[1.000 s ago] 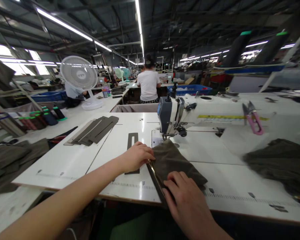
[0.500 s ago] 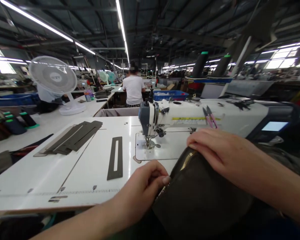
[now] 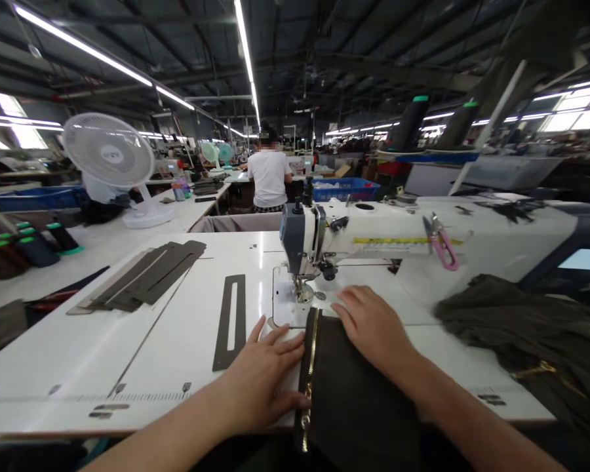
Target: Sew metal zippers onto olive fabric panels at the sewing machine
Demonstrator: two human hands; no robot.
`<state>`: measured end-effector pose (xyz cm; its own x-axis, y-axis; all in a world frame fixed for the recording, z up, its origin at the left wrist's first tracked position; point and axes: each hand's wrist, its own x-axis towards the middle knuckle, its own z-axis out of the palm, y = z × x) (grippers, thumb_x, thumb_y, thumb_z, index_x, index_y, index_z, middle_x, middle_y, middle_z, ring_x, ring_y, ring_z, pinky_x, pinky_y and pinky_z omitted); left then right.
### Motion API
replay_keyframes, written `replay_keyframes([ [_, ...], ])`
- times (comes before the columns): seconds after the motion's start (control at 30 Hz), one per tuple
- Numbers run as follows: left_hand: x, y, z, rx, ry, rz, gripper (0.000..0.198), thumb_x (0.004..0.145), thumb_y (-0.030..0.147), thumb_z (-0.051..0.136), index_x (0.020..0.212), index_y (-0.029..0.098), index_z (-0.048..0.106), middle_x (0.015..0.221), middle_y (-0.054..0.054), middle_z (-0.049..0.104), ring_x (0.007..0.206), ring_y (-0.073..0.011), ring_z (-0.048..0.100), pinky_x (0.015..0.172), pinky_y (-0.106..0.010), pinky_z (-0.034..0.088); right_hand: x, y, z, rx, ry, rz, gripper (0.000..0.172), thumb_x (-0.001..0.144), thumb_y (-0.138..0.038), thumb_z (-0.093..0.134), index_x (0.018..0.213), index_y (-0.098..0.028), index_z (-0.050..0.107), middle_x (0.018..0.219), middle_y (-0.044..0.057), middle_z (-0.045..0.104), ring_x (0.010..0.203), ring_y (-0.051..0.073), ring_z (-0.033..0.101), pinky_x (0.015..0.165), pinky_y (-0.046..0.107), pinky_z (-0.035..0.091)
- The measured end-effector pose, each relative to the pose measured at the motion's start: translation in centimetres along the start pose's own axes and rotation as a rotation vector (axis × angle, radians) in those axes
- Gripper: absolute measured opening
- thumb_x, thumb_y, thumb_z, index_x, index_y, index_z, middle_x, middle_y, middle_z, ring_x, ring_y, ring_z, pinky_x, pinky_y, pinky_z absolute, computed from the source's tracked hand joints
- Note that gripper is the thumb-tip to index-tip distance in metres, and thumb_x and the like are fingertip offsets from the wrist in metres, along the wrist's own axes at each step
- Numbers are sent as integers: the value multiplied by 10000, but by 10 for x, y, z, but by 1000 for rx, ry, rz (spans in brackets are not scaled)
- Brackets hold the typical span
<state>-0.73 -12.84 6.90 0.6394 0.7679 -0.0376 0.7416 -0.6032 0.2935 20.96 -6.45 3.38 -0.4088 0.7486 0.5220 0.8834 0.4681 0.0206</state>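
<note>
A dark olive fabric piece (image 3: 361,393) with a gold metal zipper (image 3: 313,347) lies at the table's front, its top edge just before the sewing machine's needle area (image 3: 302,288). My left hand (image 3: 268,370) lies flat with fingers spread, fingertips at the zipper side and thumb by the gold slider. My right hand (image 3: 378,324) has its fingers bent together at the upper right edge of the fabric, closed on it. The thumb's grip is partly hidden. Left of my left hand lies a flat grey strip with a long slot (image 3: 222,334).
A stack of grey strips (image 3: 147,275) lies on the left of the white table (image 3: 142,354). Pink-handled snips (image 3: 442,246) rest on the machine arm. Crumpled dark fabric (image 3: 516,328) lies at right. A white fan (image 3: 111,154) and a seated person (image 3: 269,177) are beyond.
The fabric piece was raised and bent between both pinching hands; now it lies flatter, zipper pointing at the machine. My left hand has spread its fingers. The crumpled fabric at right shows more.
</note>
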Motion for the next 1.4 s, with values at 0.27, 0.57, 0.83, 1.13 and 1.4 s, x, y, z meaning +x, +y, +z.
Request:
replay_keyframes([
  [0.27, 17, -5, 4, 113, -30, 155, 753, 748, 657, 477, 1334, 204, 341, 1425, -84, 296, 1313, -332, 196, 1062, -556, -24, -59, 36, -5, 71, -176, 425, 286, 791, -463, 507, 683, -198, 497, 734, 55, 569, 707, 204, 560, 650, 309, 419],
  [0.57, 26, 1, 8, 194, 55, 153, 918, 621, 761, 478, 1297, 146, 395, 1298, -136, 461, 1227, -321, 364, 1074, -506, -39, -58, 37, -17, 338, -238, 670, 249, 725, -469, 528, 686, -225, 500, 582, -5, 566, 557, 183, 541, 541, 283, 365],
  [0.83, 37, -6, 14, 188, -35, 100, 1019, 628, 761, 451, 1339, 49, 290, 1410, -207, 260, 1300, -351, 226, 1055, -536, -24, -27, 23, -11, 291, 25, 554, 266, 786, -389, 469, 951, -187, 520, 648, 30, 617, 593, 212, 586, 575, 295, 390],
  [1.13, 39, 1, 8, 183, -91, 19, 1071, 591, 758, 485, 1362, 61, 230, 1427, -201, 217, 1307, -395, 150, 1036, -568, -30, -35, 42, 9, 211, -67, 568, 252, 804, -349, 491, 984, -174, 516, 706, 57, 646, 636, 234, 609, 562, 299, 400],
  [1.4, 49, -1, 5, 237, -151, -25, 1165, 539, 781, 487, 1368, 15, 200, 1435, -228, 143, 1305, -423, 97, 1027, -568, -72, -12, 53, 12, 308, -47, 391, 195, 763, -132, 443, 916, -137, 563, 877, 106, 618, 833, 224, 583, 753, 353, 450],
])
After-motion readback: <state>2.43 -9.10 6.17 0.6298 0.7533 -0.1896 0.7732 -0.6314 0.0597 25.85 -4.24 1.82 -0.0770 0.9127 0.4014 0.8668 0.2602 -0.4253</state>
